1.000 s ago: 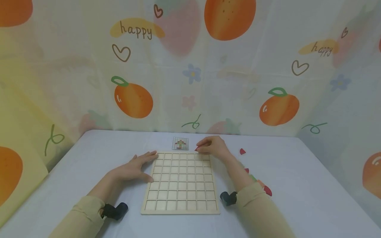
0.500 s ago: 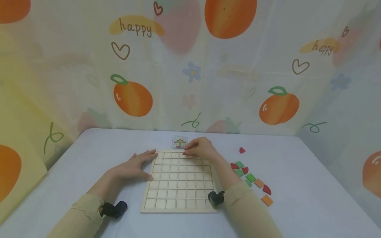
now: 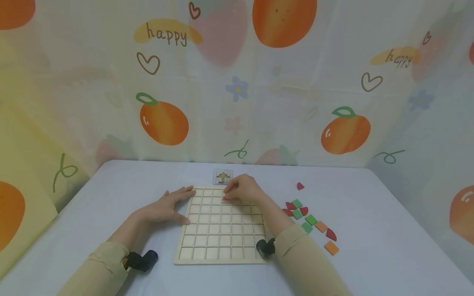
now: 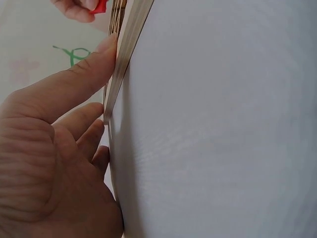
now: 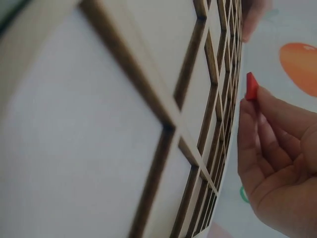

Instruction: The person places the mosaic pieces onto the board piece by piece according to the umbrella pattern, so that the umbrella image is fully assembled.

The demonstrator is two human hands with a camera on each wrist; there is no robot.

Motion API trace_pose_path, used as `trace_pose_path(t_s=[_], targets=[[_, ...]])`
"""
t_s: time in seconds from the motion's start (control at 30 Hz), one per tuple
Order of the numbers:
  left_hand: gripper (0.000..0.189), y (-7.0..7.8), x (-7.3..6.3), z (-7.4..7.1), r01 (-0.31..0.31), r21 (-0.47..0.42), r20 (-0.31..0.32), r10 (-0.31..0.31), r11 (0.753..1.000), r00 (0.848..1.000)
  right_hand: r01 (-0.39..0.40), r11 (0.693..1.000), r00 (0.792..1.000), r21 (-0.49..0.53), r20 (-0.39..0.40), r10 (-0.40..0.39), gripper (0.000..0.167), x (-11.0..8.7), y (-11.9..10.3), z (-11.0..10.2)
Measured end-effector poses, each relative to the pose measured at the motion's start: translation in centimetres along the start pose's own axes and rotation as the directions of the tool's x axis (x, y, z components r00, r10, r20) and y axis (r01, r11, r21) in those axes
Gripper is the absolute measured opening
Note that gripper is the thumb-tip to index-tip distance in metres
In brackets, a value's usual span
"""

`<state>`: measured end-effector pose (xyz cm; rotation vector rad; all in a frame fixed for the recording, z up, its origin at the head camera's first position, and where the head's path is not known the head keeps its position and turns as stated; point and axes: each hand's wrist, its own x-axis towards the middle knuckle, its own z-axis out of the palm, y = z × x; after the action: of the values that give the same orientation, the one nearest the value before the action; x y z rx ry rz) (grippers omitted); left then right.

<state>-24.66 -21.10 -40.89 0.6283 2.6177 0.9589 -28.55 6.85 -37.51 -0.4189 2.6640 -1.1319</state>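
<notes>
A wooden grid board [image 3: 212,241] with square cells lies flat on the white table. My left hand [image 3: 165,208] rests at its left edge, fingers spread and straight, the thumb and fingertips touching the frame; the left wrist view shows the thumb [image 4: 74,84] against the board's side. My right hand [image 3: 244,190] pinches a red quarter-round tile [image 5: 251,87] between thumb and fingertips, close over the upper rows of the board. Just behind the board lies a small pattern card [image 3: 223,176] showing a coloured figure on a grid.
Right of the board lie several loose tiles: red quarter-rounds such as one red tile [image 3: 331,234], green squares like this green tile [image 3: 311,220], and orange squares including an orange tile [image 3: 331,248]. Another red piece [image 3: 300,186] lies farther back. A fruit-printed cloth [image 3: 237,123] hangs behind the table.
My right hand has carried the red tile leftward from behind the board's far right corner to over its upper middle cells, uncovering the loose tiles. The left hand stays in place.
</notes>
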Motion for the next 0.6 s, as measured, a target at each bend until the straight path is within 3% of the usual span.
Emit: trace_pose_path(t_s=[0.6], targets=[[0.095, 0.34, -0.13, -0.02, -0.002, -0.002, -0.004, 0.002, 1.000, 1.000, 0.013, 0.997, 1.000, -0.071, 0.025, -0.011, 0.006, -0.37, -0.01, 0.35]])
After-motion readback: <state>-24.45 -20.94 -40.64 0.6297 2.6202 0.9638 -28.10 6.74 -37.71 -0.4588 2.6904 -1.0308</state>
